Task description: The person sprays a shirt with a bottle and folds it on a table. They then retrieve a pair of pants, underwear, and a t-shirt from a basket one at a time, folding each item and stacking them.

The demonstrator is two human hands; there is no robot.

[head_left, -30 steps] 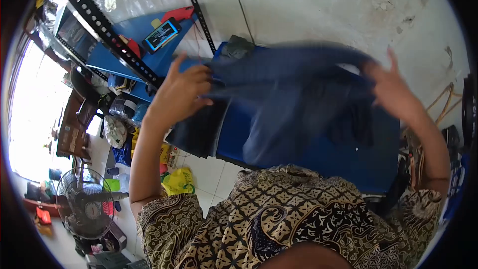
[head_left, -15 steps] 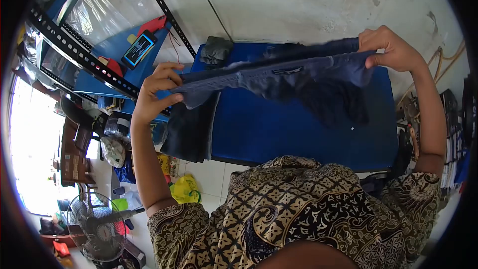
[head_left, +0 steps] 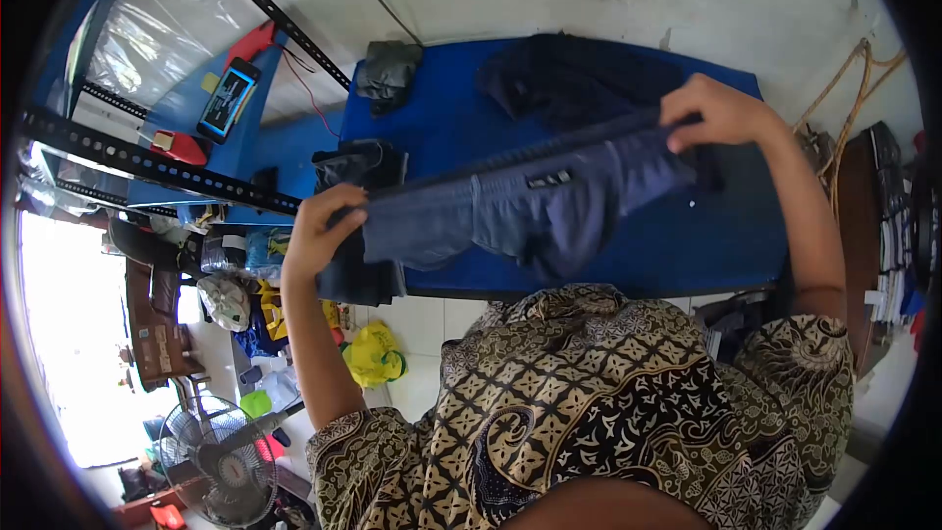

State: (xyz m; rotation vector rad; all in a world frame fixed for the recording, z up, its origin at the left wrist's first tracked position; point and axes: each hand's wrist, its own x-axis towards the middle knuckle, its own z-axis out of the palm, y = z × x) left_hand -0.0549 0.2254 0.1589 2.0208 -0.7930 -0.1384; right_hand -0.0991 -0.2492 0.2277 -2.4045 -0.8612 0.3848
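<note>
A dark blue pair of elastic-waist pants (head_left: 510,206) is stretched by its waistband above the blue table (head_left: 628,260). My left hand (head_left: 322,226) pinches the waistband's left end between thumb and fingers. At the right end, higher up, my right hand (head_left: 716,113) is closed on the band. A small dark label with pale print shows near the middle of the waist. The legs hang bunched below, partly hidden. Behind them, a dark garment (head_left: 569,74) lies crumpled on the table. Close to my left hand is a stack of folded dark clothes (head_left: 358,280).
A grey-green bundled cloth (head_left: 388,74) sits at the table's back left corner. The perforated metal shelf frame (head_left: 167,162) stands left, with a phone (head_left: 229,98) on its blue board. A fan (head_left: 221,461) and a yellow bag (head_left: 373,353) are on the lower left.
The pants have come lower and nearer my body, and the waistband now tilts up to the right. The dark garment behind is more visible. My view has shifted slightly.
</note>
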